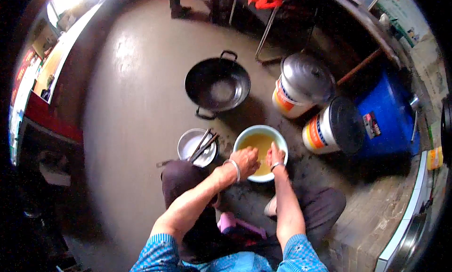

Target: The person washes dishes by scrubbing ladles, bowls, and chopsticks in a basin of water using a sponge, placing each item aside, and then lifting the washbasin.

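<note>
A pale bowl [260, 127] of cloudy yellowish liquid stands on the floor between my knees. My left hand [246, 162] reaches over its left side, fingers curled closed. Opposite it, my right hand [275, 156] is also closed, thumb uppermost, above the liquid on the right. A small gap separates the two hands. What the fingers hold, if anything, is hidden or too small to make out. Left of the bowl sits a white basin [181, 145] with whitish contents, and long dark tools [204, 147] lie across it.
A black two-handled wok [197, 86] stands ahead on the floor. To the right are a white bucket [285, 101] under a metal lid, a dark-lidded bucket [320, 134] and a blue container [391, 114]. A pink stool [230, 222] is beneath me. Another person's leg [175, 2] shows far ahead.
</note>
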